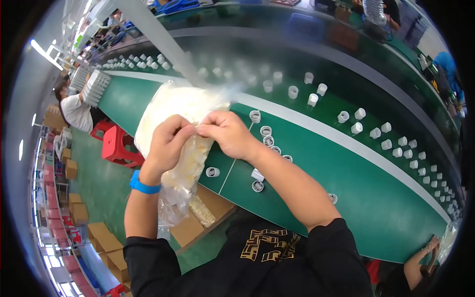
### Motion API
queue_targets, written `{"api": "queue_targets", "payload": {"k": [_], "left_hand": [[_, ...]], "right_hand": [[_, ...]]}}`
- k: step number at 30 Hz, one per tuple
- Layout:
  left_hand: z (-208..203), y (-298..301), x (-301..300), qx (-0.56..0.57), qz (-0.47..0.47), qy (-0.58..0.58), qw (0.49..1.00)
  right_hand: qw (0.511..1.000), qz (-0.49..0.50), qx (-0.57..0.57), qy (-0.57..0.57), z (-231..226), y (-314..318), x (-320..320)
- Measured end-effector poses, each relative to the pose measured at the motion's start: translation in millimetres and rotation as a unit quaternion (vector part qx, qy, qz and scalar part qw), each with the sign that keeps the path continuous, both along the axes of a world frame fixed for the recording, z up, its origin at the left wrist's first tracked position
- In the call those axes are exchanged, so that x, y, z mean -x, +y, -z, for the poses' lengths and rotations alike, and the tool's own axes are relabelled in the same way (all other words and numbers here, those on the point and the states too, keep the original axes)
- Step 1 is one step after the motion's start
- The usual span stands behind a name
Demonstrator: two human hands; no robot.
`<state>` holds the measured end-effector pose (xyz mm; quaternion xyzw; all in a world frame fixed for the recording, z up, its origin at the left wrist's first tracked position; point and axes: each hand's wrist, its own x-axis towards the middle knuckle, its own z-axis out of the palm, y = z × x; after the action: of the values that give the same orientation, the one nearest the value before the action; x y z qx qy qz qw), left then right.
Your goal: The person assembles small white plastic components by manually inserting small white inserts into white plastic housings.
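A large clear plastic bag (161, 104) full of pale cream pieces lies over the near-left edge of the green work table, its loose lower part hanging down. My left hand (167, 143), with a blue band on the wrist, pinches the bag's film between thumb and bent fingers. Close beside it, my right hand (230, 134) is also closed, its fingertips pinching the film at the same spot. The exact piece of film between the fingertips is hidden. Several small white cylindrical caps (255, 117) with dark insides stand or lie by my right forearm.
Beyond the pale rail, a dark green conveyor belt (321, 111) carries many white caps (356, 128). An open cardboard box (222, 210) sits below the table edge. A red stool (116, 146) stands at left. Other people sit at the far left and lower right.
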<state>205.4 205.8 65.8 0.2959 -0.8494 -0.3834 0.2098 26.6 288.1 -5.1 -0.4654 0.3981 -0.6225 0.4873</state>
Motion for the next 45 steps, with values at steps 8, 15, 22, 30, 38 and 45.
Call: {"api": "queue_targets", "payload": {"k": [8, 15, 22, 30, 38, 45], "left_hand": [[54.0, -75.0, -39.6, 0.221, -0.212, 0.105, 0.946], [50.7, -78.8, -2.2, 0.436, -0.178, 0.048, 0.881], [55.5, 0.9, 44.4, 0.469, 0.210, -0.153, 0.844], [92.7, 12.1, 67.0, 0.484, -0.041, -0.359, 0.797], [87.9, -2.9, 89.0, 0.354, -0.068, -0.293, 0.886], [103.8, -29.5, 80.4, 0.404, -0.076, -0.238, 0.880]], "right_hand": [[0.946, 0.181, -0.081, 0.257, 38.7, -7.8, 16.8], [0.870, 0.173, -0.196, 0.418, 35.1, -1.6, 31.6], [0.865, 0.272, -0.071, 0.415, 40.3, 19.0, 95.3], [0.689, 0.289, -0.069, 0.661, 71.1, 0.0, 185.4], [0.712, 0.212, -0.099, 0.662, 63.9, 14.0, 197.8], [0.762, 0.054, -0.157, 0.626, 27.0, 115.8, 164.1]]}}
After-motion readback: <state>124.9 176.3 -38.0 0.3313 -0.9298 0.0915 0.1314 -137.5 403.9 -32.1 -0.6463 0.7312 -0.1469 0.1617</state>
